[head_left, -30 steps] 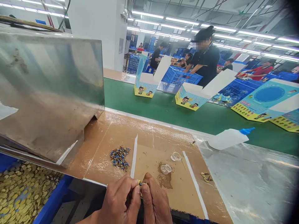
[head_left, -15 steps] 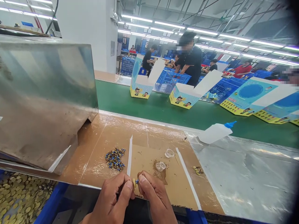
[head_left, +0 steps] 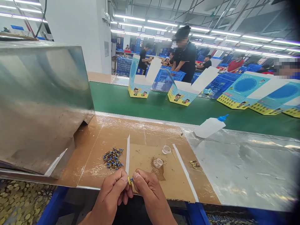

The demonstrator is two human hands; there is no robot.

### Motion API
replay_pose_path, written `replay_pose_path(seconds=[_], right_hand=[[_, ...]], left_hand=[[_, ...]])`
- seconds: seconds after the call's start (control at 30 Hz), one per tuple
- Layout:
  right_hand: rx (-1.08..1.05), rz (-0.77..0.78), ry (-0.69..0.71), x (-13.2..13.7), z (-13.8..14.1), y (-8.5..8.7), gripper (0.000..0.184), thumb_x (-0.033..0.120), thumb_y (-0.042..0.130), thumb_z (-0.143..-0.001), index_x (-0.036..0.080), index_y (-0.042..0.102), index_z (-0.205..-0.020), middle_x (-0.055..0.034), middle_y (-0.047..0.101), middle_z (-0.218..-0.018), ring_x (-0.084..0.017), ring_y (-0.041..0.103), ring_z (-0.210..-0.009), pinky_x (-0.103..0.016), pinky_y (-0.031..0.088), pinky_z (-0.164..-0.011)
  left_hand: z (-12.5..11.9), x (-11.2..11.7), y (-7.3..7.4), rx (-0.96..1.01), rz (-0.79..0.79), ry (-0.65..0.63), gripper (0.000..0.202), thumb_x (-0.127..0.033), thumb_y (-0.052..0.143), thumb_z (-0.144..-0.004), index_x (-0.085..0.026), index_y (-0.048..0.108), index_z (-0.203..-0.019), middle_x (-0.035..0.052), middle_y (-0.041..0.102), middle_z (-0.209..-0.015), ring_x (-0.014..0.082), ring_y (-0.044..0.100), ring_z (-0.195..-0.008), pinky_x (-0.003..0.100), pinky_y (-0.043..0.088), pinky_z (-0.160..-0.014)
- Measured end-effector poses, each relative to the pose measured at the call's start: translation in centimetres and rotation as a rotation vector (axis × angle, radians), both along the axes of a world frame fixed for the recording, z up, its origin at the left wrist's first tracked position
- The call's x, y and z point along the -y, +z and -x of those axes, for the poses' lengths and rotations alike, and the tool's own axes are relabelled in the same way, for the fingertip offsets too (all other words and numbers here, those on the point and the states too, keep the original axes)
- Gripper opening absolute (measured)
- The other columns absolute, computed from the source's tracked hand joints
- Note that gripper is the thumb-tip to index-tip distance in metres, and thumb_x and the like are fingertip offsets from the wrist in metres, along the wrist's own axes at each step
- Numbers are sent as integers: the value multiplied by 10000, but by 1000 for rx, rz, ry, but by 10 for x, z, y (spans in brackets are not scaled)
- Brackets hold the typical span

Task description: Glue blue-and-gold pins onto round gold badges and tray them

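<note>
My left hand point(head_left: 114, 190) pinches a small yellow disc point(head_left: 129, 180) on its edge, at the front of the bench. Facing it, my right hand point(head_left: 146, 184) is closed on a tiny blue piece point(head_left: 131, 179) that touches the disc; most of this piece is hidden by my fingers. Beyond my hands lies a pile of small blue, black and yellow pieces point(head_left: 112, 158). A clear round dish point(head_left: 157, 162) rests on a wet brown patch of the cardboard sheet point(head_left: 142, 153), with a clear lid point(head_left: 166, 149) and a thin stick point(head_left: 174, 154) behind it.
Several yellow discs with pieces on them point(head_left: 194, 164) lie right of the white strip. A white bottle with a blue tip point(head_left: 209, 127) leans near the green belt point(head_left: 110, 95), which carries open printed boxes point(head_left: 138, 90). A metal housing point(head_left: 42, 109) stands left. A co-worker point(head_left: 185, 56) stands behind.
My view has shifted slightly, so the scene sits a little further left. Both hands keep hold of the disc and blue piece; the left fingers have spread a little beneath the disc.
</note>
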State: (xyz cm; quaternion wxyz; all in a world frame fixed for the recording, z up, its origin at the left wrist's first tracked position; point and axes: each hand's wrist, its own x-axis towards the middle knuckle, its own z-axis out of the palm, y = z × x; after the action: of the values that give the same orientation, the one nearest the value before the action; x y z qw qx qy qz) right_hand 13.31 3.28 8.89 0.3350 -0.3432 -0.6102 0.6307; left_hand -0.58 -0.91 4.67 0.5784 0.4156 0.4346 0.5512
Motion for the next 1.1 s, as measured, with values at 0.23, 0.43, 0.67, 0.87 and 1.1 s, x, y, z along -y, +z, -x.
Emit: replay_pose_path(seconds=[0.23,0.43,0.67,0.87,1.1], right_hand=[[150,-161,-75,0,-3,-6,459,415,411,-1080,233,462,-662,25,543,-606,-143,546,-579,-264,432,-622],[414,-574,-172,10,-5,-8,404,324,428,-1066,234,429,-673,33,491,-619,-139,456,-564,-302,294,-588],[132,-238,-89,8,-21,-7,525,523,331,-1116,230,471,-704,33,436,-666,-153,430,-626,-298,337,-636],[72,-12,-20,9,-24,-12,495,578,450,-1070,224,498,-727,46,385,-656,-143,344,-599,-296,287,-598],[83,9,9,15,-20,-11,507,625,500,-1045,213,532,-752,42,423,-674,-138,370,-625,-274,299,-605]], left_hand=[[1,2,1,-90,-28,-6,447,-494,434,-1076,-192,571,-776,-4,575,-718,136,512,-626,264,379,-582],[3,3,-5,-388,-248,52,435,-445,406,-1101,-205,517,-756,-25,487,-683,136,455,-635,288,349,-649],[9,-2,-9,322,135,-189,350,-472,592,-940,-177,567,-752,1,615,-590,75,442,-391,177,292,-379],[15,-3,-3,630,229,-296,296,-394,700,-831,-157,582,-699,19,626,-520,49,411,-311,133,291,-316],[15,1,-12,598,253,-318,286,-401,687,-811,-163,581,-694,24,628,-497,62,416,-294,142,294,-304]])
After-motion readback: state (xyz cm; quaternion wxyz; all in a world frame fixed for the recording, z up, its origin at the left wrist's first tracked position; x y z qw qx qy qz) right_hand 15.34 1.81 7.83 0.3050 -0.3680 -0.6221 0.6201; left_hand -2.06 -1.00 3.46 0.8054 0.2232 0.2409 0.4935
